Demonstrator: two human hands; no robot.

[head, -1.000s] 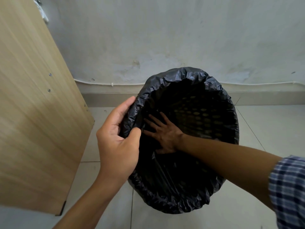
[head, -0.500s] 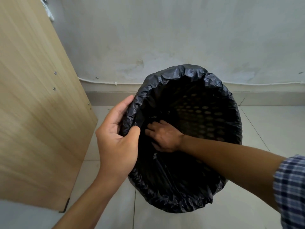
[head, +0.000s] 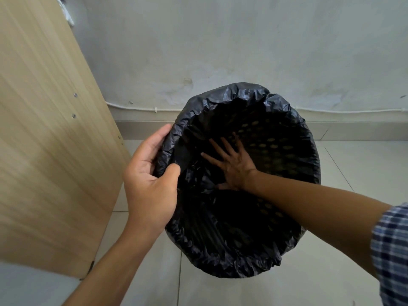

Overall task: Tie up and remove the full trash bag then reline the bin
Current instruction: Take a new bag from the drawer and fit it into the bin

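Note:
A round bin (head: 271, 146) with a perforated wall stands on the tiled floor by the wall. A black trash bag (head: 234, 257) lines it, its mouth folded over the rim all the way round. My left hand (head: 150, 184) clasps the bag-covered rim at the bin's left side, thumb inside and fingers outside. My right hand (head: 231, 164) reaches down inside the bin with fingers spread flat against the bag's inner surface. The bin's bottom is dark and hidden.
A light wooden panel (head: 48, 138) stands close on the left of the bin. A grey plastered wall (head: 220, 45) with a white cable (head: 141, 108) along its base runs behind. Pale floor tiles (head: 364, 164) lie to the right and in front.
My right hand went from spread to curled and has spread its fingers flat against the bag again, a little further right. My left hand keeps its hold on the rim.

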